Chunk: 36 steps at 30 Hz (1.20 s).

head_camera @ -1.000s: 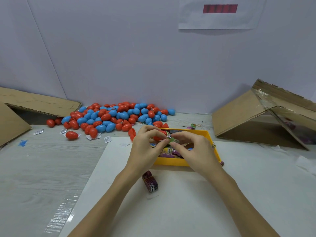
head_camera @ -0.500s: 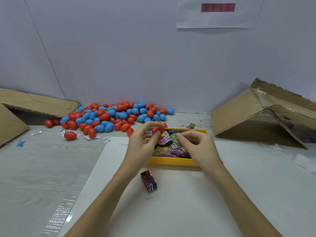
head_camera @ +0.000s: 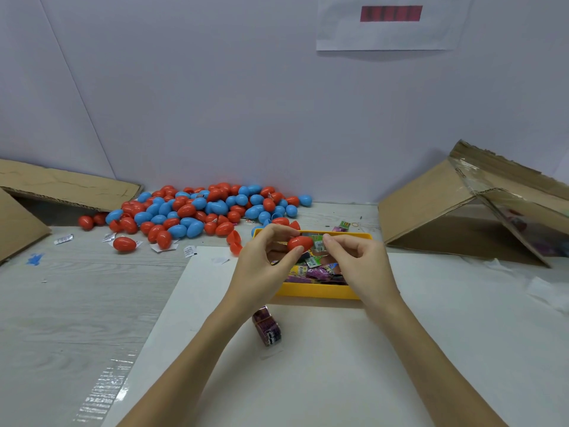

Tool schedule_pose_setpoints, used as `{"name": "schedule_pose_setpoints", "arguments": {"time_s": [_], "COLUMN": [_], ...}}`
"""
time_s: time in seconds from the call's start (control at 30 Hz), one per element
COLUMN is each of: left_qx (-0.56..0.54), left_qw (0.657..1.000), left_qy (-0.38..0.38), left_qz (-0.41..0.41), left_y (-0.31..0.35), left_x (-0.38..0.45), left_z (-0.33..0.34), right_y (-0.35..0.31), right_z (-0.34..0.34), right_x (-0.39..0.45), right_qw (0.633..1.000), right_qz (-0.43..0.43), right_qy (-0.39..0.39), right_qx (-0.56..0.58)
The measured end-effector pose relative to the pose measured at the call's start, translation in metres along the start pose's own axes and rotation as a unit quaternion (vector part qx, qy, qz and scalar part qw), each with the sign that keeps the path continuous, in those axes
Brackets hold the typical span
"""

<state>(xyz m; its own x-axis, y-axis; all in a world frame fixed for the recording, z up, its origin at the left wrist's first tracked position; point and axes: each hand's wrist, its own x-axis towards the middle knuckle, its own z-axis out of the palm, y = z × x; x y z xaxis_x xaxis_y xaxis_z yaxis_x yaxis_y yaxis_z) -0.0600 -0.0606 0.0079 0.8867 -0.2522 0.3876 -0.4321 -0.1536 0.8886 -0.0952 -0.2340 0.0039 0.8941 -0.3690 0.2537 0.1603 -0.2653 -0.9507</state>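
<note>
Packet meets egg!
Left hand point(head_camera: 261, 266) holds the egg point(head_camera: 300, 242) steady over the tray point(head_camera: 317, 292) so right hand point(head_camera: 360, 266), pinching the packet point(head_camera: 318, 244), can stuff it.

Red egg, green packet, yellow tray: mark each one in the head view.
red egg point(head_camera: 300, 242), head view, middle of its rounded shell.
green packet point(head_camera: 319, 243), head view, its printed face.
yellow tray point(head_camera: 317, 291), head view, its near wall.

Glossy plastic red egg point(head_camera: 300, 242), shiny printed foil packet point(head_camera: 319, 244), smooth yellow plastic tray point(head_camera: 317, 291), matt wood-grain counter point(head_camera: 77, 297), rough corrugated cardboard point(head_camera: 431, 204).
</note>
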Motion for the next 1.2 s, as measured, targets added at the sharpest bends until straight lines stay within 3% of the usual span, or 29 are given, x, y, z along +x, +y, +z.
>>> {"name": "schedule_pose_setpoints", "arguments": {"time_s": [0.37, 0.8, 0.97, 1.07, 1.2], "left_qx": [-0.024, 0.010, 0.069, 0.073, 0.133], "left_qw": [0.998, 0.999, 0.997, 0.996, 0.988], "left_qy": [-0.006, -0.020, 0.033, 0.002, -0.041], "left_qz": [0.052, 0.041, 0.027, 0.046, 0.059], "left_y": [-0.0017, 0.0015, 0.0011, 0.0024, -0.0025], "left_x": [0.0005, -0.0005, 0.0009, -0.0013, 0.0000], "left_z": [-0.0023, -0.0021, -0.0051, -0.0053, -0.0060], "right_y": [-0.0013, 0.0005, -0.0018, -0.0038, -0.0056], "right_z": [0.0015, 0.0037, -0.0024, 0.0004, 0.0006], "right_x": [-0.0012, 0.0002, 0.0011, -0.0043, -0.0056], "right_qw": [0.996, 0.998, 0.988, 0.973, 0.972], "right_qz": [-0.073, -0.017, -0.085, -0.119, -0.132], "right_qy": [-0.053, -0.023, -0.059, -0.101, -0.105], "right_qx": [0.005, 0.063, -0.113, -0.171, -0.165]}}
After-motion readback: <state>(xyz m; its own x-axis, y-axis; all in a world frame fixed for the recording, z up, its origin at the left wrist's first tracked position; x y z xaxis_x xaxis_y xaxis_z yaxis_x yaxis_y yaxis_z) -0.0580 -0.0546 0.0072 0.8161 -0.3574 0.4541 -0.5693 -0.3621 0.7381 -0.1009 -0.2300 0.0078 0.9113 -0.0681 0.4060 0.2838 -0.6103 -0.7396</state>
